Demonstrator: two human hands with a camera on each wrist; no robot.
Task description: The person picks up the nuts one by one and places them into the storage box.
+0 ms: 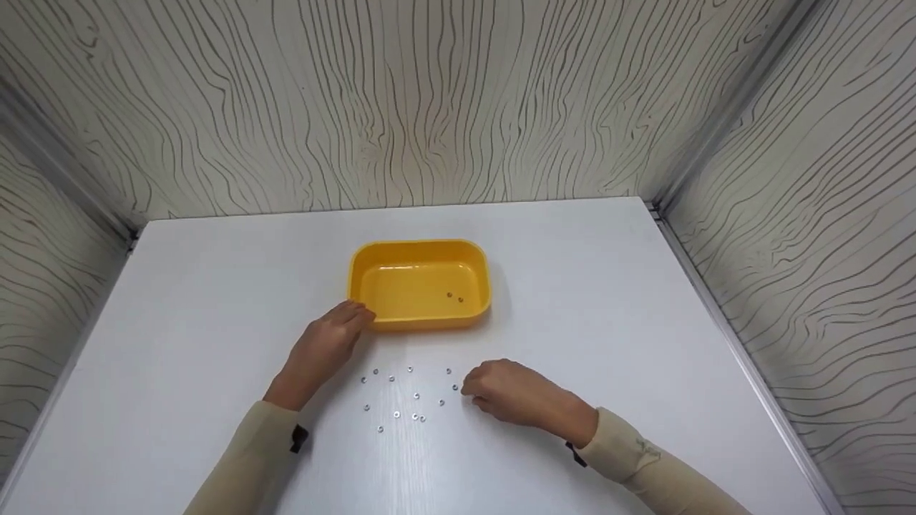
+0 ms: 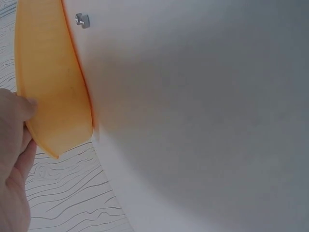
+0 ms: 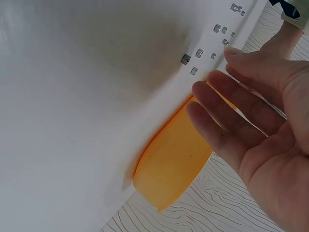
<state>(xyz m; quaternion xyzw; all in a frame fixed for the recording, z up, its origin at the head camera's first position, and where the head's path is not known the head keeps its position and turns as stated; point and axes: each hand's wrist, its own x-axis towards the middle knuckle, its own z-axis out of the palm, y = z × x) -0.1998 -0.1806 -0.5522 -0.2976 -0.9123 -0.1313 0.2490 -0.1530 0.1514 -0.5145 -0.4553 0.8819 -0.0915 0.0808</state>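
Note:
A yellow plastic bin [image 1: 411, 324] stands on the white table, with two small metal nuts [image 1: 460, 300] on its floor. At its near left corner, my left hand [image 1: 333, 336] grips the rim; in the left wrist view the thumb lies against the outer wall [image 2: 58, 82]. Several hex nuts [image 1: 416, 395] lie scattered on the table in front of the bin. My right hand [image 1: 509, 392] hovers at the right edge of this scatter, fingertips close to one nut [image 1: 455, 388]. In the right wrist view its fingers are loosely bent, with nothing between them.
The white tabletop [image 1: 587, 300] reaches back to a wood-grain patterned panel [image 1: 401, 107]. Similar panels [image 1: 823, 214] rise on both sides, with metal framing [image 1: 737, 329] along the table's right edge.

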